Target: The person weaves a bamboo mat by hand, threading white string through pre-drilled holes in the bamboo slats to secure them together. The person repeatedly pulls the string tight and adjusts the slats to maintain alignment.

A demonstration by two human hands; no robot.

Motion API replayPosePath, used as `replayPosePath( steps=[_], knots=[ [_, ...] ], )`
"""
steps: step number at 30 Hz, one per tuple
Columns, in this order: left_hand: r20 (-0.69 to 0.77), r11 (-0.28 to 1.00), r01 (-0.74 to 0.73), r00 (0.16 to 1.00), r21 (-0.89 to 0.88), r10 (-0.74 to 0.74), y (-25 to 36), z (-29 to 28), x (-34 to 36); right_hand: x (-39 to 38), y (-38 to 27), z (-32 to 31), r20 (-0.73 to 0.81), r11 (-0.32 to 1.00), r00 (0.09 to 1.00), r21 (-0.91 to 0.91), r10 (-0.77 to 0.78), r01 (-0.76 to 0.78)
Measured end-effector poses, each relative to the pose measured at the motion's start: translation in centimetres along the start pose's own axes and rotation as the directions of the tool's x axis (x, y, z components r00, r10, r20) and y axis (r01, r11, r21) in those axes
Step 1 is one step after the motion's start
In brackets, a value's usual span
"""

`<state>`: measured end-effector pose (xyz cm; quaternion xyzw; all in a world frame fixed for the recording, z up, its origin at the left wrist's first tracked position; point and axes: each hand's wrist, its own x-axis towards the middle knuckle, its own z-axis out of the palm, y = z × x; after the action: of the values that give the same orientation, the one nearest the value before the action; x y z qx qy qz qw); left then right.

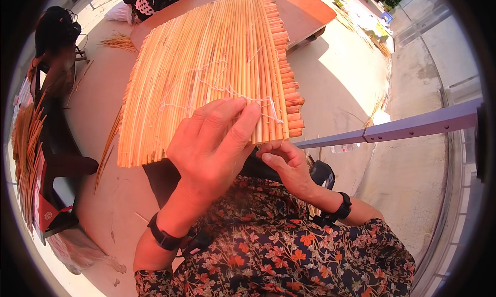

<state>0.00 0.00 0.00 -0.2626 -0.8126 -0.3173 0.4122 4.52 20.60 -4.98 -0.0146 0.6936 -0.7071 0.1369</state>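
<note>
A mat of pale straw-coloured reeds (pixel 206 75), bound side by side, lies flat and stretches away from the person, its right edge stepped with cut ends. Thin white string (pixel 217 88) loops loosely across its upper face toward the near edge.

The lone head camera looked steeply down from the wearer's brow, close over the left hand (pixel 209 144), right hand (pixel 287 165) and reed mat (pixel 206 64), its fisheye bending the edges.
</note>
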Motion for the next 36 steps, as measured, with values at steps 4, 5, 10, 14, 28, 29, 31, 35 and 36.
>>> replayPosePath(
  steps=[4, 5, 10, 14, 28, 29, 31, 35, 36],
  knots=[
    [-0.028, 0.991, 0.105, 0.994, -0.080, -0.107, 0.5, 3.6, 0.0, -0.9, -1.0, -1.7, -0.115, 0.991, 0.987, 0.060, -0.108, 0.116],
    [-0.048, 0.985, 0.146, 0.987, -0.093, -0.151, 1.0, 5.4, -0.2, -0.8, -0.8, -3.3, -0.100, 0.982, 0.977, 0.011, -0.187, 0.189],
    [0.057, 0.963, 0.245, 0.969, -0.111, -0.240, 0.5, 7.3, -0.8, 0.8, -1.9, -1.8, -0.219, 0.965, 0.967, 0.197, -0.130, 0.174],
    [0.111, 0.962, 0.255, 0.963, -0.099, -0.244, -0.5, 7.1, -1.3, 3.5, -1.7, 0.4, -0.222, 0.914, 0.975, 0.392, -0.014, 0.102],
    [0.031, 0.964, 0.261, 0.965, -0.054, -0.260, -1.1, 7.8, -1.0, 4.2, 9.5, -3.8, -0.014, 0.965, 0.990, -0.225, -0.140, 0.133],
    [0.042, 0.956, 0.282, 0.959, -0.076, -0.279, -1.1, 7.9, -1.0, 3.8, 9.7, -4.1, -0.058, 0.992, 0.994, -0.092, -0.087, 0.082],
    [0.070, 0.952, 0.303, 0.952, -0.042, -0.300, -1.2, 7.8, -1.5, 3.9, 9.2, -4.2, -0.152, 0.951, 0.988, 0.303, -0.016, 0.062],
    [0.123, 0.949, 0.315, 0.942, -0.007, -0.312, -1.3, 7.8, -3.0, 4.8, 7.0, -5.9, -0.197, 0.474, 0.976, 0.871, 0.096, 0.129],
    [0.135, 0.950, 0.312, 0.942, -0.009, -0.308, -1.3, 7.8, -3.3, 5.1, 6.7, -6.4, -0.175, 0.373, 0.978, 0.920, 0.114, 0.121]
  ],
)
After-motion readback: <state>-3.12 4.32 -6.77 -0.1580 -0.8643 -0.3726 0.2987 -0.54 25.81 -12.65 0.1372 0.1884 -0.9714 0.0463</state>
